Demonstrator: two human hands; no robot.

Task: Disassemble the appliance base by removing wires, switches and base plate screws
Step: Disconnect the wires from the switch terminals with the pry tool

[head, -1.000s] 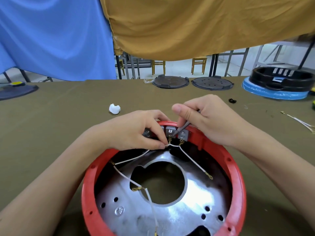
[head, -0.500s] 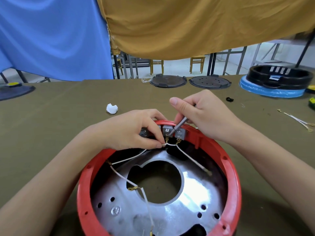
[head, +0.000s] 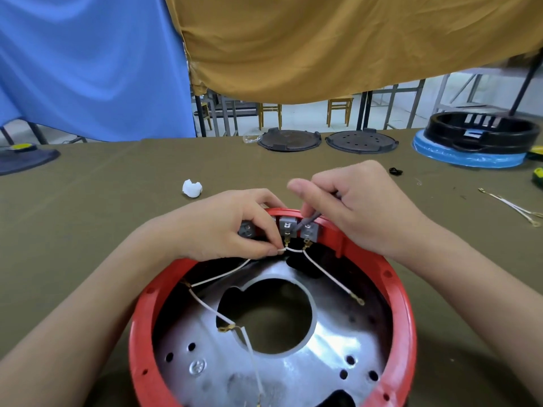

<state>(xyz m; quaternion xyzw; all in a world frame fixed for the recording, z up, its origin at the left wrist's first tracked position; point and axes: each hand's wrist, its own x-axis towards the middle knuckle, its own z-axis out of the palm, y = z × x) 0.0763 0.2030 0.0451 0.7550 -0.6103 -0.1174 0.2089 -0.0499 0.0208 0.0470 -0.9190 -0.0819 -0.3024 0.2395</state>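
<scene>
Red appliance base (head: 405, 318) at lower centre, left hand (head: 223, 230) pinching a white wire (head: 293, 250) below three grey switches (head: 286, 226) on its far rim, right hand (head: 358, 204) gripping a grey tool (head: 305, 223) on the rightmost switch.

Both forearms are bare right up to the bottom corners of the picture; no sleeve, cuff, watch or band shows on either one. The left hand (head: 235, 227) wears no glove and no ring, and its nails are short and unpainted. The right hand (head: 355, 207) is likewise ungloved and ringless, with a short, plain nail showing on the thumb at its left side.
</scene>
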